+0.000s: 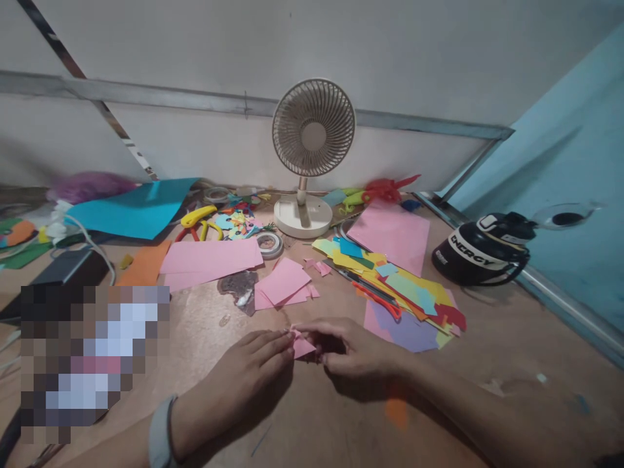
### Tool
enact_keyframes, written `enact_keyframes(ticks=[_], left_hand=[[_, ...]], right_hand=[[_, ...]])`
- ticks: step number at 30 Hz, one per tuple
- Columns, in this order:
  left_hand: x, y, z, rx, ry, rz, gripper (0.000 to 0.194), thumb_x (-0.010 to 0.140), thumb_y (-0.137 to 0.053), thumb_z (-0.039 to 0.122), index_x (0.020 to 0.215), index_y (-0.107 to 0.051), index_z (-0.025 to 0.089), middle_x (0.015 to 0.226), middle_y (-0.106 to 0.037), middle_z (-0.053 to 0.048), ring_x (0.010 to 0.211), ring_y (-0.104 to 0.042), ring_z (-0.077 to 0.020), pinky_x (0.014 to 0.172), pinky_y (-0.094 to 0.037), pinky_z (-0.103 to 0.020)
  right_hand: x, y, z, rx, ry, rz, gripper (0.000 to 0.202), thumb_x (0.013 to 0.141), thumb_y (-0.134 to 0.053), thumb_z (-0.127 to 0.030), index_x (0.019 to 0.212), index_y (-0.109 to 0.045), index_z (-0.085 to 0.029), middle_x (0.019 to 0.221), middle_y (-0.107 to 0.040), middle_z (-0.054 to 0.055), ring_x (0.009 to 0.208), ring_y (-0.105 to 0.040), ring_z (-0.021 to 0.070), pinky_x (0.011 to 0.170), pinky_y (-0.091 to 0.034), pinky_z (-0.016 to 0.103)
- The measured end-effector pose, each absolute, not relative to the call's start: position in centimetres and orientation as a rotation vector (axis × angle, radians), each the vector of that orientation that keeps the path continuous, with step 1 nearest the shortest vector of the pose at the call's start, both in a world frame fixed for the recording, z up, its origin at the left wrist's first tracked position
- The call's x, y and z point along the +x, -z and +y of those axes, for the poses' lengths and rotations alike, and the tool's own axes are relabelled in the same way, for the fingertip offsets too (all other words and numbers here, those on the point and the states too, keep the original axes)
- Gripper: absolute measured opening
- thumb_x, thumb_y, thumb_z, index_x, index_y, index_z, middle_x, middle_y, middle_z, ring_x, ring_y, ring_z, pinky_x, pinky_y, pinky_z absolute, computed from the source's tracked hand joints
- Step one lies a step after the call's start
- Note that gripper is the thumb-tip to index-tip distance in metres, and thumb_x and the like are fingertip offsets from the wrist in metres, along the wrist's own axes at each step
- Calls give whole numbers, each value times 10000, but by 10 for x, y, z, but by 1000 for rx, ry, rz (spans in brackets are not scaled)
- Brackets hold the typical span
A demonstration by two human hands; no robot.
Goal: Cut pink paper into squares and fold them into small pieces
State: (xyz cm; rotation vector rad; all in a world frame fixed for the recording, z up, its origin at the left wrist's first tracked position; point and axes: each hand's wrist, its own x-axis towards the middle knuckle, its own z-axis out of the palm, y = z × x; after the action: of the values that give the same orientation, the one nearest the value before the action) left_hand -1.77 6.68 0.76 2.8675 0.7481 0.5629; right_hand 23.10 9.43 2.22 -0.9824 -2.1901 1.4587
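Observation:
A small folded piece of pink paper (304, 347) is between my hands, low over the table. My left hand (258, 357) has its fingers together and grips the paper's left side. The index finger of my right hand (353, 348) reaches over to the paper's top edge, and its thumb curls in near the right corner. The undersides of the fingers are partly hidden. Just beyond the hands lies a stack of pink paper squares (283, 284), with small pink scraps (322, 268) beside it.
Orange-handled scissors (385, 302) lie on coloured paper strips (414, 286) at right. A black jug (480, 253) stands farther right. At the back are a fan (312, 140), a tape roll (270, 246), yellow-handled pliers (197, 218) and a blue sheet (139, 209). A blurred-out object (107, 357) is at left.

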Motion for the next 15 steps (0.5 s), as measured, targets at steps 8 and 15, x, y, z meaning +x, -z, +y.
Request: enact_keyframes(ticks=[8,15], left_hand=[[-16,-1,64,2882,-526,788,445,970,-364,76,1405,-448,114,1336,-629,-155,1189,-629,-275,956,-549,-467],[-14,0,61,2921,-420,849,410,1025,-412,223,1416,-455,108,1385,-592,-157,1217,-611,-301,971,-536,-472]], right_hand=[[240,2,110,-762,-1062,-2351,162,927,-683,-300,1022,-767,-199,956,-697,66,883,-645,149,787,-526,283],[247,0,121,-694,-1087,-2298,106,891,-724,-261,951,-780,-193,943,-685,47,907,-629,149,823,-517,297]])
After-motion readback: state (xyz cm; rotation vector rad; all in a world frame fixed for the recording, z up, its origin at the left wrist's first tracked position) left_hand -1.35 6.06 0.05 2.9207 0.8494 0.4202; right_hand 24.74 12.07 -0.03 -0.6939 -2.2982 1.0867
